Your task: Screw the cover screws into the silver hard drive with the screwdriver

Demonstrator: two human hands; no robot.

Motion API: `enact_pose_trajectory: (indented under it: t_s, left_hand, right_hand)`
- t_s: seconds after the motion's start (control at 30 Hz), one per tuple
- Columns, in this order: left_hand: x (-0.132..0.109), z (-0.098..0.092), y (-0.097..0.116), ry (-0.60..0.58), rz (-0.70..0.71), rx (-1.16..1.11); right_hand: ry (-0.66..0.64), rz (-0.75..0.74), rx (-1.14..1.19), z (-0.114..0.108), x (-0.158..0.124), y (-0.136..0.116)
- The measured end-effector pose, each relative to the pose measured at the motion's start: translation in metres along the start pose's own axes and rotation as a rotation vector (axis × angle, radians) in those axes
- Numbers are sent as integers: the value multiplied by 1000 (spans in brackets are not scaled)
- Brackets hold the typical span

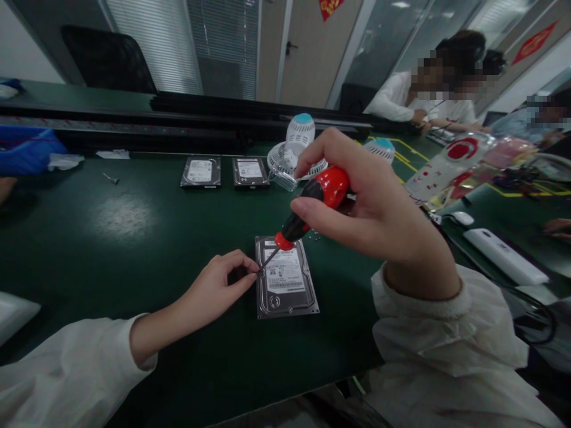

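Note:
A hard drive [285, 279] lies flat on the green table [134, 226] in front of me. My right hand [370, 208] is closed around the red and black handle of a screwdriver [307, 211], whose thin shaft slants down to the drive's left edge. My left hand [218, 285] rests on the table beside that edge, thumb and forefinger pinched at the screwdriver's tip; what they pinch is too small to see. Several tiny screws [314, 236] lie just behind the drive.
Two more hard drives [200, 172] [250, 171] lie farther back, beside small white fans [294, 148]. A clear packet [450, 166], a white device [504, 255] and cables sit at the right. Other people sit at the far right.

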State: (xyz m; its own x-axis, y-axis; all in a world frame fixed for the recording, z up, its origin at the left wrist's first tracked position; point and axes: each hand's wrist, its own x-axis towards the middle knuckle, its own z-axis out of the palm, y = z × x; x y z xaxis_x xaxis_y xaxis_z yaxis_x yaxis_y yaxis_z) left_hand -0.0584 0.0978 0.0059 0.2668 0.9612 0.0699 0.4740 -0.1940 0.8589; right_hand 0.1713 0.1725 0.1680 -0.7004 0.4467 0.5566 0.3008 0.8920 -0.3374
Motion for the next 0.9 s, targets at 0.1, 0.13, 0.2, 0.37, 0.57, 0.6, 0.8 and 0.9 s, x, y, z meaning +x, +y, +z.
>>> enact_pose_trajectory:
  t_s: [0.1,0.13,0.2,0.37,0.57,0.6,0.8,0.9]
  left_hand:
    - [0,0,2,1,-4,-2]
    - [1,0,3,6,-3,-1]
    - [1,0,5,15,1,0]
    - [2,0,5,16,0,4]
    - [1,-1,4,1,-10,-25]
    - [1,-1,5,0,-11,-22]
    - [0,-1,3,-4,-32,6]
    - [0,-1,2,-11,-33,4]
  right_hand:
    - [-21,-55,40,-1,-1,1]
    - [-22,-67,44,-1,-1,1]
    - [-23,-66,25,-1,-1,1]
    - [-6,11,-70,0,0,0]
    - [-76,-81,0,-4,-1,0]
    - [-67,-71,-5,-4,-1,1]
    - [-37,-28,-45,-4,-1,3]
    - [-83,-75,-42,-6,-1,5]
